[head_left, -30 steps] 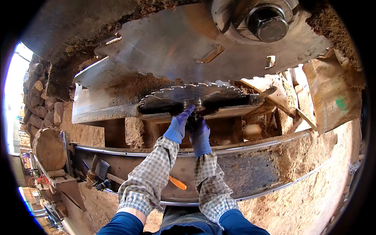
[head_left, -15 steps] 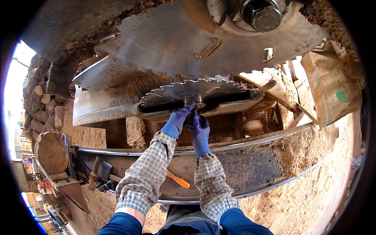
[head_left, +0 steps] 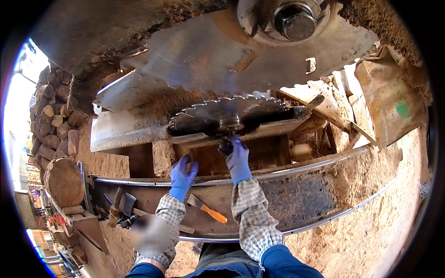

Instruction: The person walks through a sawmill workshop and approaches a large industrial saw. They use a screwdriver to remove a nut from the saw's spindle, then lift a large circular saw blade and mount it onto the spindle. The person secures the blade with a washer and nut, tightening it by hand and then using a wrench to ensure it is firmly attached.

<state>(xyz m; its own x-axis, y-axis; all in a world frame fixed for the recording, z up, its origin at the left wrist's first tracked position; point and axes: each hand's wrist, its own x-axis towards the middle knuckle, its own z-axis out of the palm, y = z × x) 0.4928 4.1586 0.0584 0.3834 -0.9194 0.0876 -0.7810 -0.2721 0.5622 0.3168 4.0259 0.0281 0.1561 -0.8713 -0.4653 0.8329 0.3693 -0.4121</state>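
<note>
A small toothed circular saw blade (head_left: 199, 116) sits on a metal spindle (head_left: 231, 123) below a much larger saw blade (head_left: 273, 60). My right hand (head_left: 238, 162), in a blue-purple glove, has its fingers closed at the spindle's near end. A dark patch shows at these fingertips; whether it is a part or dirt on the glove I cannot make out. My left hand (head_left: 182, 177), gloved alike, hovers apart from the spindle at the left, thumb and fingers curved with a gap between them. An orange-handled scraper (head_left: 213, 213) lies between my forearms on the machine's curved metal frame (head_left: 296, 200).
A large hex bolt (head_left: 296, 24) holds the upper blade. A hatchet (head_left: 126, 203) and other tools lie at the left. Beyond them are a round log (head_left: 65, 182) and stacked firewood (head_left: 54, 120). A brown sack (head_left: 391, 97) hangs at right. Sawdust covers the ground (head_left: 343, 238).
My left hand has left the spindle and moved left and toward me. My right hand has stayed at the spindle's end. The scraper's blade now shows, and the view has shifted slightly.
</note>
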